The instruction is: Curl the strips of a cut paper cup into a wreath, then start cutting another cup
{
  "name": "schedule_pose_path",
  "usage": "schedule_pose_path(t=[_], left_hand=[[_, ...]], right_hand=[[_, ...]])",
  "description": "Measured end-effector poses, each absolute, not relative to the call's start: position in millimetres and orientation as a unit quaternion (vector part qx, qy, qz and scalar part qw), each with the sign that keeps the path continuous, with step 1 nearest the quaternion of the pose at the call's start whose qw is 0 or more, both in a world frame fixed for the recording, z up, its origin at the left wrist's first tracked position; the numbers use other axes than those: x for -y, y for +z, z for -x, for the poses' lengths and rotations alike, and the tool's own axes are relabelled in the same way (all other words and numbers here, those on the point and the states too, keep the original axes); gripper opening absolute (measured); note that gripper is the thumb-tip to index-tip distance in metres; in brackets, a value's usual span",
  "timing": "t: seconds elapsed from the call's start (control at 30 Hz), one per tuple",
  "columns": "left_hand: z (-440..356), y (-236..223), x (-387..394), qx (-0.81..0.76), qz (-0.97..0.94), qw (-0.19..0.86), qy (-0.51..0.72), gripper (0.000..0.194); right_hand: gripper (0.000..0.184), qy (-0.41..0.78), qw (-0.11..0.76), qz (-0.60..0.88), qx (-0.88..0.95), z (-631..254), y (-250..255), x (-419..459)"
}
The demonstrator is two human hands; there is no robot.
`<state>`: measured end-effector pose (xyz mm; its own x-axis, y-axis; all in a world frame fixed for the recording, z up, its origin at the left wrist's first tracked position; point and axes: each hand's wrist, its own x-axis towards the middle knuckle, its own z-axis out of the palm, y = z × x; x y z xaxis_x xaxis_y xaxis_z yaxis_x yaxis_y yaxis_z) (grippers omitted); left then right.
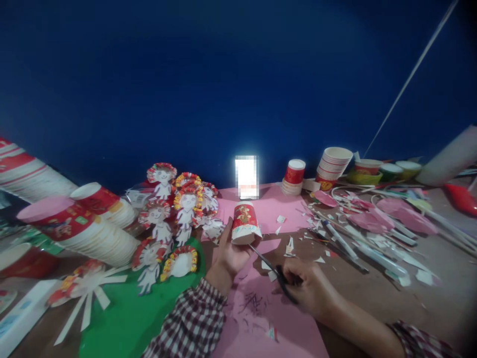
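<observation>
My left hand is wrapped around a red and white paper cup, tilted so that its cut lower edge faces me. In my right hand is a pair of scissors, held by the dark handles. The blade tips reach up to the cup's cut edge; whether they touch the paper is hard to tell. Below both hands lies a pink paper sheet with dark scribbles and small scraps. To the left of my left hand, several cut-out paper figures with curled red and yellow borders stand or lie together.
Stacked paper cups lean at the left, above a green sheet. Another cup stack stands at the back right. Pens, pink paper pieces and scraps cover the right side. A bright pixelated patch appears before the blue wall.
</observation>
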<state>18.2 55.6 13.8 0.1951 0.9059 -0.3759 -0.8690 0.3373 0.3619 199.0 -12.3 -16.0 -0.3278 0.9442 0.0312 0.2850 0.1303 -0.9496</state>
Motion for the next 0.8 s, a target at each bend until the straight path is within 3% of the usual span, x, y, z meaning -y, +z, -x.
schedule_pose_path(t=[0.27,0.43,0.63,0.8], left_hand=[[-22.7,5.8,-55.5,-0.271,-0.020,0.774,0.571,0.032],[-23.1,0.8,-54.8,-0.274,-0.014,0.779,0.564,0.029],[-23.9,6.2,-51.5,-0.293,-0.025,0.759,0.581,0.035],[-23.7,7.9,-52.7,-0.308,0.008,0.761,0.571,0.035]], right_hand=[[0.017,0.470,0.286,0.447,0.706,-200.9,5.7,7.2],[0.028,0.491,0.311,0.401,0.708,-199.9,8.5,7.6],[0.042,0.593,0.371,0.417,0.580,-196.8,0.6,11.1],[0.040,0.569,0.388,0.440,0.577,-197.2,-4.5,10.6]])
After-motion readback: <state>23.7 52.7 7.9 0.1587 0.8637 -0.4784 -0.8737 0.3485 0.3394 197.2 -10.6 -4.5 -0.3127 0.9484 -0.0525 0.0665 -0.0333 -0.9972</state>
